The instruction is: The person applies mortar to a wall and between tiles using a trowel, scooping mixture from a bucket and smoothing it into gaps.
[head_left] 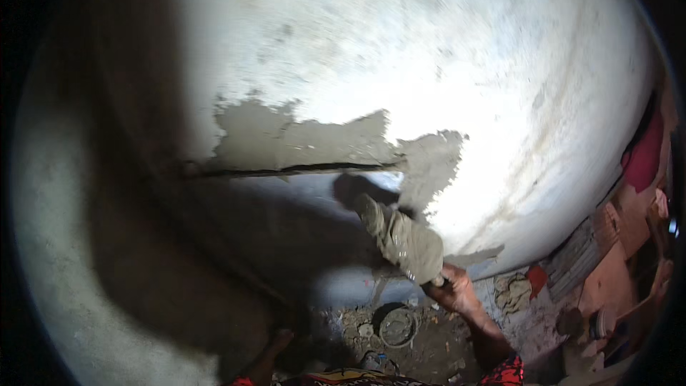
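Note:
My right hand (455, 292) is closed round the handle of a trowel, whose blade is covered by a thick load of wet grey mortar (411, 243). The load is held up in front of the whitish wall (500, 86), just below a dark horizontal gap (300, 169). Fresh grey mortar (307, 139) with a ragged upper edge is spread along the top of the gap. Another patch of it (436, 161) covers the wall at the gap's right end. My left hand (281, 341) is low in deep shadow, and its fingers do not show clearly.
Below, a round bucket (398, 327) with grey mix in it stands on a floor strewn with rubble. Crumpled cloth (513, 292) lies to its right, beside a small red object (536, 279). Boards (607, 279) are piled at the far right, under a maroon cloth (643, 154).

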Tool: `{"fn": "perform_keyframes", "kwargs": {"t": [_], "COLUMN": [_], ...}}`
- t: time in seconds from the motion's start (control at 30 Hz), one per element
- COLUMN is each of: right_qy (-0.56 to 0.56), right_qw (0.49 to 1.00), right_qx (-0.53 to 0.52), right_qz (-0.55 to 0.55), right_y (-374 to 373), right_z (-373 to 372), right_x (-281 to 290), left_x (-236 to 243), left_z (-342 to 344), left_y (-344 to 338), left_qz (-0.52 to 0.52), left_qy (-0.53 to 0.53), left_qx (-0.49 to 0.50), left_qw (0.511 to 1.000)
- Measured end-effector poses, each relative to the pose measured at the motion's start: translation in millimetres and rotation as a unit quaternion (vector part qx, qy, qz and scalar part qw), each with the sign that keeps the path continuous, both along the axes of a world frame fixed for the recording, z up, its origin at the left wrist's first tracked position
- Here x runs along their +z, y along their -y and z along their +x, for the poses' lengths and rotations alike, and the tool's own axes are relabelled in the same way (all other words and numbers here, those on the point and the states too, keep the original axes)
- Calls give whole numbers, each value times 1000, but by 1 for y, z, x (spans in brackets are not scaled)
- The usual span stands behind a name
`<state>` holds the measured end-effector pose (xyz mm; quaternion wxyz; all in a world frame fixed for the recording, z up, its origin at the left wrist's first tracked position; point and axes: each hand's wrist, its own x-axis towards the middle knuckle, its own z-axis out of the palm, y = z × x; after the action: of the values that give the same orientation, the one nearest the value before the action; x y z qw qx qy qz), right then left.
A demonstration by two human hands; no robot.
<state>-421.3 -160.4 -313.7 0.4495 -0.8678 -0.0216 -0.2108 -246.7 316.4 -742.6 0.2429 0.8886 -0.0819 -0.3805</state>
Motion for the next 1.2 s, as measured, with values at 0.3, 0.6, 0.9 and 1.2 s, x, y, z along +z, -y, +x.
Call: {"fn": "perform_keyframes", "kwargs": {"t": [0.3,0.6,0.9,1.2], "right_qy": [-58,-163,-64,-121], "right_qw": [992,970,903,789], "right_qx": [61,102,111,-44], "right_qz": [-92,-148,-410,-601], "right_y": [-73,-140,-157,-197], "right_z": [116,187,215,210], "right_x": [140,187,226,233], "left_x": [-25,-37,-38,136], "left_z": [8,21,48,113], "left_y": [-71,-121,-122,-40], "left_qz": [1,-16,-110,-441], "left_qy": [-52,-81,-68,-118], "left_qx": [61,101,120,210], "left_qw": [997,991,984,865]}}
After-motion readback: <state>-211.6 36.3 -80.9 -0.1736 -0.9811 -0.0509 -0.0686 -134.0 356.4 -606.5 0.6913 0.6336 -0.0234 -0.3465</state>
